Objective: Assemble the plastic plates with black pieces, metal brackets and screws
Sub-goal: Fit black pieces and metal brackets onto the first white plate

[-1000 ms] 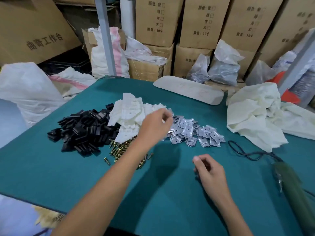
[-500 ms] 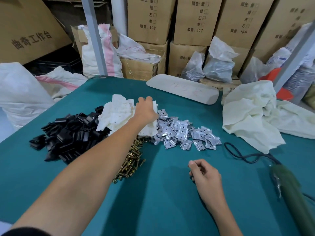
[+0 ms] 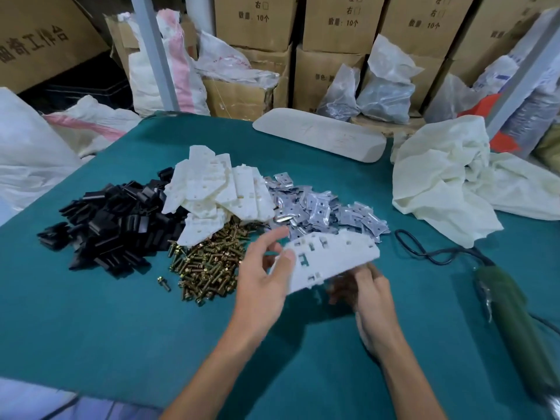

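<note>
Lifted since earlier: one white slotted plastic plate point(image 3: 330, 259); left hand point(image 3: 263, 277) pinches edge, right hand point(image 3: 371, 301) grips underneath. Unfitted: black plastic pieces point(image 3: 115, 225) at 10 o'clock, silver metal brackets point(image 3: 321, 207), brass screws point(image 3: 209, 268).

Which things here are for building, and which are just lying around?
For the job: plastic plate in the left hand, plate pile, black pieces, metal brackets, screws, probably the green power tool.
Lying about: crumpled cloth, long cream pad, cardboard boxes.
</note>
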